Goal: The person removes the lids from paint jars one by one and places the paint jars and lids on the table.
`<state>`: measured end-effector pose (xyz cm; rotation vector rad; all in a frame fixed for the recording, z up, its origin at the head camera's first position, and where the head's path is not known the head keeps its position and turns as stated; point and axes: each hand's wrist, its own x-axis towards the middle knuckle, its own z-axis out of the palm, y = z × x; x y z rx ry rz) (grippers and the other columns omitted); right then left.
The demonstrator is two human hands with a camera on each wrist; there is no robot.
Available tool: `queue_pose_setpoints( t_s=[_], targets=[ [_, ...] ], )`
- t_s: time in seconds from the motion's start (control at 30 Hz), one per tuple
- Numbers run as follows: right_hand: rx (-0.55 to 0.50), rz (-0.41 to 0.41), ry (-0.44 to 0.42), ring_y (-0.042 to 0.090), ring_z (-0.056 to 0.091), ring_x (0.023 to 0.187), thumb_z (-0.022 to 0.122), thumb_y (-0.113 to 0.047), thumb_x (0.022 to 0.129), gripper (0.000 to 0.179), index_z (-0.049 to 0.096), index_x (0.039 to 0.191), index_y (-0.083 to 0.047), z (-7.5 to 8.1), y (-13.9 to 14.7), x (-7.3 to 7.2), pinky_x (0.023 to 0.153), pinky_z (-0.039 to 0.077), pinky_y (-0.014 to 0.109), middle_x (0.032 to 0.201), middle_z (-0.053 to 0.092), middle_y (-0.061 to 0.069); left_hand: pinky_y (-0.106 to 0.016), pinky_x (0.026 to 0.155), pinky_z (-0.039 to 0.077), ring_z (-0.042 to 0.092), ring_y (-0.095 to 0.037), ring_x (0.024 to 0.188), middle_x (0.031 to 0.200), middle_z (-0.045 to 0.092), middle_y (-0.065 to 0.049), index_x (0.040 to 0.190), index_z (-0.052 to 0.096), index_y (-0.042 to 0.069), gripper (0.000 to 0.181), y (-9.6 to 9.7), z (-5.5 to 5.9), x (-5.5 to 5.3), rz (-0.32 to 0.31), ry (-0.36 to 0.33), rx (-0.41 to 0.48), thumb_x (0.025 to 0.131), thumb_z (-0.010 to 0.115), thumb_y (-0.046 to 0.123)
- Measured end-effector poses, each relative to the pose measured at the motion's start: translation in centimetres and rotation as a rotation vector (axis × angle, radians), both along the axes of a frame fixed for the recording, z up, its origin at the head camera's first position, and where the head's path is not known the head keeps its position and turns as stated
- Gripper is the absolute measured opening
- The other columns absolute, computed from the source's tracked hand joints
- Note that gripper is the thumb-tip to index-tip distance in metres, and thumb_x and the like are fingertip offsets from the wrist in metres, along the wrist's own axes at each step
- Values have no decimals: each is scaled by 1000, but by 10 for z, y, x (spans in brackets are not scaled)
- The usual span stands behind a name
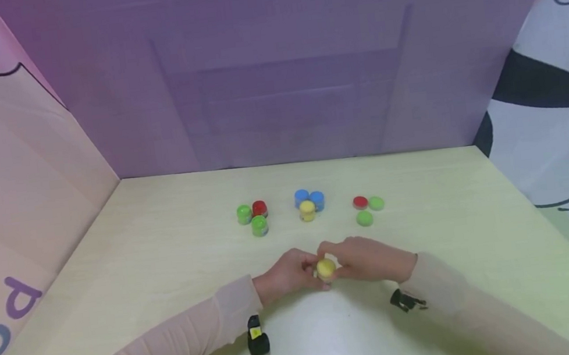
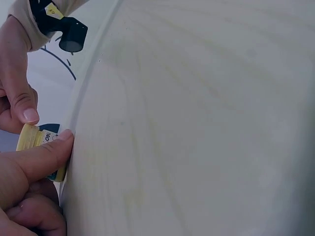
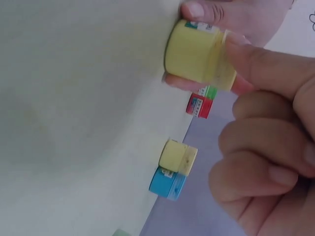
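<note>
Low over the table in the head view, a small yellow jar (image 1: 326, 269) is held between both hands. My left hand (image 1: 287, 274) grips its body from the left, thumb along the label in the left wrist view. From the right, my right hand (image 1: 370, 258) pinches the yellow lid (image 3: 225, 61) between thumb and index finger, its other fingers curled in the right wrist view. The lid sits on the jar. Beyond the hands stand another yellow jar (image 1: 307, 211) and two blue jars (image 1: 317, 200), close together.
Farther left, two green jars (image 1: 259, 225) and a red jar (image 1: 259, 208) stand grouped. To the right lie a flat red lid (image 1: 360, 203) and two flat green lids (image 1: 364, 218). A purple panel (image 1: 286, 101) rises at the table's back edge.
</note>
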<state>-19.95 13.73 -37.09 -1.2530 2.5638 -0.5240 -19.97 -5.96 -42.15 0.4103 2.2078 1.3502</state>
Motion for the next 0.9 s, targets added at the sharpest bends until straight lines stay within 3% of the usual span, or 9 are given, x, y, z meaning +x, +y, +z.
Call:
queue_pose_setpoints(
  t_s=[0.1,0.23,0.33,0.43,0.57,0.67,0.77,0.9],
  targets=[
    [-14,36,11,3,50,64,66,-14,88,29,56,115,-18,2,2,0,65,45,21,85,65,-4,-26,63,34,41,-14,66,69,47,1,102,72,21,29,0,0,0,-1,-1,-6,75,79,14],
    [-9,24,41,2,41,55,67,-16,87,34,54,118,-16,1,2,2,55,41,18,64,53,-8,-26,62,33,41,-14,66,68,45,1,102,72,20,28,0,0,-1,3,2,-21,75,79,16],
    [-6,-48,36,2,34,50,68,-24,86,41,51,122,-11,0,-2,7,47,35,18,55,39,-10,-25,61,33,40,-13,64,66,45,2,101,72,19,27,1,1,-1,9,12,-34,75,79,15],
    [-22,-164,31,3,32,48,66,-33,86,45,51,118,-5,-1,-7,13,43,30,18,54,36,-9,-25,61,33,41,-12,65,67,48,3,100,73,18,26,1,1,0,13,18,-39,75,79,15],
    [2,-343,63,6,32,46,65,-43,85,44,53,96,-3,-3,-16,21,41,27,19,54,38,-5,-27,75,43,53,-9,79,83,65,5,101,73,17,26,1,1,1,17,7,-10,76,77,12],
    [50,-452,64,10,35,46,65,-48,83,47,51,85,-4,-4,-21,25,41,29,21,55,41,-1,-31,89,46,59,-11,92,97,70,3,102,72,15,27,2,0,1,25,-5,7,76,76,10],
    [90,-499,43,12,40,48,65,-51,82,48,53,84,-4,-5,-25,27,43,32,23,57,45,1,-36,94,44,60,-13,99,102,70,1,103,72,14,27,2,0,1,32,-11,5,76,75,7],
    [112,-506,11,13,43,50,65,-49,82,46,54,86,-5,-5,-28,27,45,35,24,60,48,2,-36,93,44,58,-12,97,104,69,1,104,72,14,28,2,-1,-1,27,-3,-5,78,74,6]
  ],
)
